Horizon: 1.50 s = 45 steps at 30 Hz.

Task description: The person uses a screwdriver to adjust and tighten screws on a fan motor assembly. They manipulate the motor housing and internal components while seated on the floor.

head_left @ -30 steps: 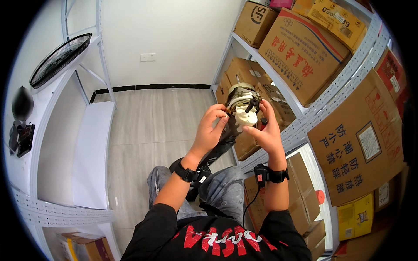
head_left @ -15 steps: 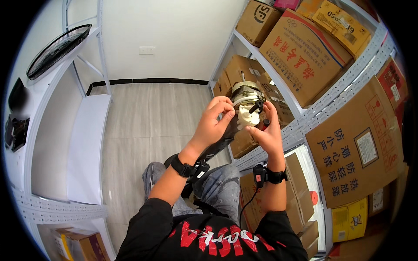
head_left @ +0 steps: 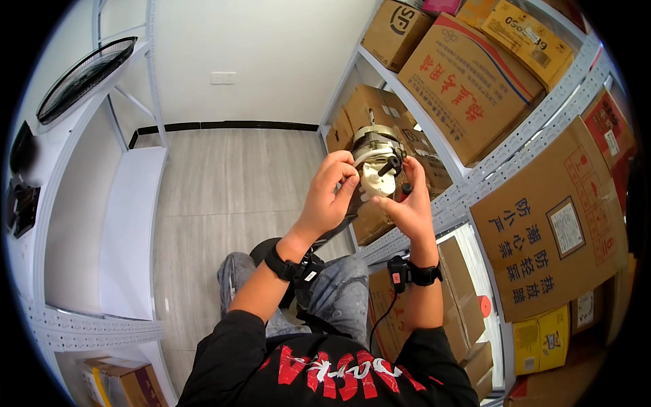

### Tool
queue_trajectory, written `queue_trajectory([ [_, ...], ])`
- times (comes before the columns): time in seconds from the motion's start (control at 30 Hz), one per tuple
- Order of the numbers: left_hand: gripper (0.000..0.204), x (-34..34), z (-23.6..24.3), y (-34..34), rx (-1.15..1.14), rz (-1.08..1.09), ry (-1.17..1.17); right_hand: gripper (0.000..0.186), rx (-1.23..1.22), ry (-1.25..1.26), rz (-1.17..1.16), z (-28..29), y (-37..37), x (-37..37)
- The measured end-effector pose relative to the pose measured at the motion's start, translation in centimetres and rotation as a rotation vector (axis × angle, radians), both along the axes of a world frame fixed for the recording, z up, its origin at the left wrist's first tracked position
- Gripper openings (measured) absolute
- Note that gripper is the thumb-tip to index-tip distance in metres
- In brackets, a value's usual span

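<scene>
In front of me, over my knees, is a bare fan motor (head_left: 375, 140) with a metal shaft pointing away from me. A cream plastic gear housing (head_left: 377, 184) faces me, with a black knob-like part (head_left: 391, 165) sticking out of it. My left hand (head_left: 329, 192) pinches at the motor's left side, beside a pale band or cord; its fingertips partly hide the spot. My right hand (head_left: 411, 209) cups the right side, thumb against the lower edge of the housing, fingers behind. Beneath the motor, a dark post or body is mostly hidden by my left arm.
On the left, a white shelf holds a black round fan grille (head_left: 87, 80) and black parts (head_left: 26, 209). A metal rack (head_left: 441, 136) on the right is filled with cardboard boxes, including a large leaning carton (head_left: 549, 224) and a yellow box (head_left: 541, 342). A grey tiled floor (head_left: 224, 183) lies ahead.
The view has shifted slightly, and the motor and both hands sit a little further left in the picture. Both hands keep nearly the same hold on the motor.
</scene>
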<state>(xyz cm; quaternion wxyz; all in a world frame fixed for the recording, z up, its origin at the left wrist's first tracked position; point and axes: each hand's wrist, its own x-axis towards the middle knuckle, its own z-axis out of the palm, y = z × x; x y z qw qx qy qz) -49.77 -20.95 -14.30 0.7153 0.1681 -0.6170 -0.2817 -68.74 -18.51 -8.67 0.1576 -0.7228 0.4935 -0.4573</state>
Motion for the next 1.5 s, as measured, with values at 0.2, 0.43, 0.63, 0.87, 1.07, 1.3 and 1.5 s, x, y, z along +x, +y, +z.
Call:
queue_trajectory([
  [0.2, 0.009, 0.5, 1.7, -0.9, -0.007, -0.015, -0.027, 0.113, 0.003, 0.006, 0.019, 0.0, -0.6, -0.1],
  [0.43, 0.009, 1.2, 3.1, -0.9, 0.002, -0.033, -0.103, 0.111, 0.008, -0.027, -0.01, 0.0, 0.0, 0.3],
  [0.63, 0.007, 0.9, 2.6, 0.3, 0.051, -0.053, -0.08, 0.108, 0.038, -0.014, -0.009, 0.3, 0.2, 0.3],
  [0.87, 0.009, 1.3, -0.3, -0.6, 0.154, -0.148, 0.058, 0.107, 0.056, -0.051, 0.019, 0.2, -0.3, -0.7],
  [1.07, 0.009, 1.0, -2.7, -2.2, 0.191, -0.173, -0.006, 0.108, 0.062, -0.08, 0.091, -0.2, -1.1, -2.1],
  [1.3, 0.004, 0.2, -2.2, -1.6, 0.132, -0.1, -0.085, 0.109, 0.163, -0.164, 0.196, -0.5, -1.8, -4.8],
  [1.5, 0.005, -0.4, -2.7, -1.5, 0.026, 0.005, -0.137, 0.108, 0.229, -0.257, 0.241, 0.1, -1.9, -4.9],
])
